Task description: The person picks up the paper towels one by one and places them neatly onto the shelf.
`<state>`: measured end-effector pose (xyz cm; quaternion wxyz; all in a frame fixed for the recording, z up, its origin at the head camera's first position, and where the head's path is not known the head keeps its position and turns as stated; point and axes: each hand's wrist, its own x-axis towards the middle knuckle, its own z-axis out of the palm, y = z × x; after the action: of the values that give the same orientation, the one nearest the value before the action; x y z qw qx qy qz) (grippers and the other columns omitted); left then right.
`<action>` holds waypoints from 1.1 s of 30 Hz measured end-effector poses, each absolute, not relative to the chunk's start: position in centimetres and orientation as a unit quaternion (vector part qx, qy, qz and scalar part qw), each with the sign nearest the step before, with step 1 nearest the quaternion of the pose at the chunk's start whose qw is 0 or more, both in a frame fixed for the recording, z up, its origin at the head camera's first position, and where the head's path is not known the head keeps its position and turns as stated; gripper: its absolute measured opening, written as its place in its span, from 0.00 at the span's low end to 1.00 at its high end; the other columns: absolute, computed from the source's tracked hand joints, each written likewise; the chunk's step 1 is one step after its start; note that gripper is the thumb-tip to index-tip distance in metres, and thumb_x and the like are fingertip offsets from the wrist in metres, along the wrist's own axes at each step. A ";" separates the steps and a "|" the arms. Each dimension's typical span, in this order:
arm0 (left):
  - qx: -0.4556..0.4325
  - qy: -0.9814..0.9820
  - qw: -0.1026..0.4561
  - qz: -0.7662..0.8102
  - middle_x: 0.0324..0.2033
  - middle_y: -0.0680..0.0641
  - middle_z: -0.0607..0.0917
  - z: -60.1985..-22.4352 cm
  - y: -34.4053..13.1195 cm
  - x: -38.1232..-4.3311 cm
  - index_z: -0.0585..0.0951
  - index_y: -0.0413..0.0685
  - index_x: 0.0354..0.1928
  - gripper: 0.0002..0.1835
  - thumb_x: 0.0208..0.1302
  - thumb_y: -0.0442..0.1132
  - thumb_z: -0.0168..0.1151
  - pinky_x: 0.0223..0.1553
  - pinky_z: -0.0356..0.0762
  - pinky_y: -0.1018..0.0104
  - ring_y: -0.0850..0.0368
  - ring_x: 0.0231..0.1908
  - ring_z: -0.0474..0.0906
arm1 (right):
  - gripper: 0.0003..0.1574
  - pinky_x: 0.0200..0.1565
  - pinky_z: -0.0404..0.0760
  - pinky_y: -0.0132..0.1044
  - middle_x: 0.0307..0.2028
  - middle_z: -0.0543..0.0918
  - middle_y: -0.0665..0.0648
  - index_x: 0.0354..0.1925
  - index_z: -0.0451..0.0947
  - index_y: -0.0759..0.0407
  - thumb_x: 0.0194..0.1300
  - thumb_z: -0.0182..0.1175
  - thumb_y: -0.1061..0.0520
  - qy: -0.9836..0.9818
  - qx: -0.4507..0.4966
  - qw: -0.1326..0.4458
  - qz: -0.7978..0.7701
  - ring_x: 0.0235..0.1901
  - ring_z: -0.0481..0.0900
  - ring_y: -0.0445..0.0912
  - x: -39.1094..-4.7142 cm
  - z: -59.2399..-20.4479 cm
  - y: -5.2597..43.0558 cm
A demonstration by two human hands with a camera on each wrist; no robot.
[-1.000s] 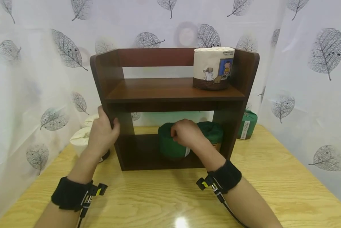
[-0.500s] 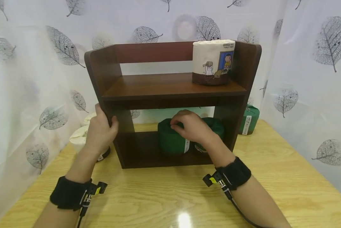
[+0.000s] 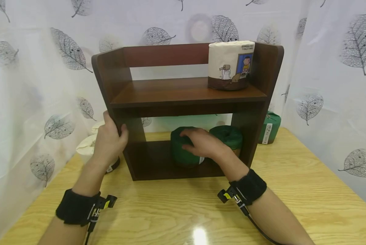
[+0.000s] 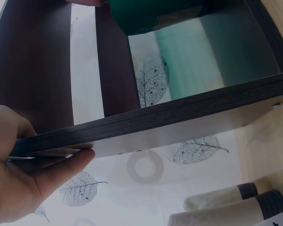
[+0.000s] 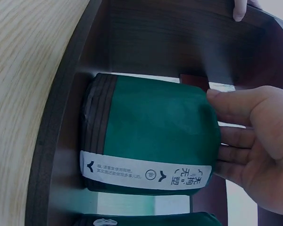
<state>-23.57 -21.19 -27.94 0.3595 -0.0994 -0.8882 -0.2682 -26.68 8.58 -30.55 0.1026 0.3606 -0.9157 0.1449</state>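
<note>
Shelf unit: left hand on side panel, right hand at a green roll

Nearest, the wood-grain table (image 3: 167,214) lies under both forearms, each wearing a black wristband (image 3: 77,207). The hands are well apart. The left hand (image 3: 110,141) grips the left side panel of the brown shelf unit (image 3: 158,90), thumb and fingers on opposite faces. The right hand (image 3: 205,143) is at the top end of the front green roll (image 3: 183,154), thumb at its rim, digits spread; firmness of contact cannot be told. That roll stands upright in the lower compartment, beside a second green roll (image 3: 230,132). Above, a printed roll (image 3: 227,68) stands at the right of the upper shelf. Outside, pale rolls (image 3: 85,149) stand left and a green pack (image 3: 269,131) right. Behind hangs a leaf-patterned curtain (image 3: 124,20).
</note>
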 end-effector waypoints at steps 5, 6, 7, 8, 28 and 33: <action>-0.103 -0.888 0.363 -0.264 0.21 0.31 0.75 -27.9 -21.0 -23.6 0.56 0.32 0.55 0.26 0.59 0.40 0.48 0.21 0.74 0.44 0.36 0.23 0.76 | 0.27 0.53 0.72 0.43 0.57 0.73 0.57 0.59 0.68 0.57 0.62 0.57 0.54 -0.926 0.342 0.093 0.130 0.54 0.71 0.50 -26.8 -30.8 8.7; -0.103 -0.888 0.362 -0.264 0.21 0.31 0.75 -27.9 -21.0 -23.7 0.56 0.32 0.55 0.26 0.59 0.40 0.48 0.22 0.74 0.44 0.36 0.23 0.76 | 0.27 0.53 0.71 0.43 0.57 0.73 0.57 0.59 0.68 0.57 0.62 0.57 0.54 -0.927 0.342 0.093 0.127 0.55 0.70 0.50 -26.8 -30.8 8.8; -0.102 -0.888 0.362 -0.265 0.22 0.31 0.75 -27.9 -21.0 -23.6 0.56 0.32 0.54 0.26 0.59 0.40 0.48 0.22 0.74 0.44 0.36 0.23 0.76 | 0.27 0.54 0.71 0.43 0.57 0.73 0.57 0.59 0.68 0.58 0.62 0.58 0.55 -0.926 0.343 0.094 0.124 0.56 0.69 0.50 -26.9 -30.8 8.8; -0.102 -0.888 0.362 -0.265 0.22 0.31 0.75 -27.9 -21.0 -23.6 0.56 0.32 0.54 0.26 0.59 0.40 0.48 0.22 0.74 0.43 0.36 0.23 0.76 | 0.27 0.54 0.70 0.43 0.57 0.72 0.57 0.59 0.68 0.58 0.62 0.58 0.55 -0.926 0.344 0.095 0.122 0.56 0.69 0.50 -26.9 -30.8 8.8; -0.091 -0.888 0.360 -0.270 0.21 0.31 0.75 -28.0 -21.1 -23.6 0.56 0.34 0.54 0.25 0.59 0.41 0.49 0.22 0.73 0.43 0.36 0.23 0.76 | 0.41 0.61 0.60 0.44 0.48 0.76 0.52 0.63 0.63 0.54 0.53 0.51 0.78 -0.913 0.385 0.110 0.074 0.52 0.68 0.49 -27.5 -29.8 10.5; -0.085 -0.891 0.354 -0.271 0.22 0.31 0.75 -27.8 -21.0 -23.5 0.56 0.34 0.54 0.26 0.59 0.42 0.48 0.22 0.73 0.44 0.36 0.24 0.76 | 0.46 0.62 0.58 0.48 0.45 0.76 0.51 0.64 0.62 0.52 0.49 0.50 0.79 -0.916 0.376 0.118 0.083 0.53 0.67 0.49 -27.5 -29.8 10.8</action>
<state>-23.49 -21.04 -27.85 0.3541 -0.0851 -0.8911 -0.2708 -27.50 10.84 -29.84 0.1176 0.3756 -0.9155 0.0831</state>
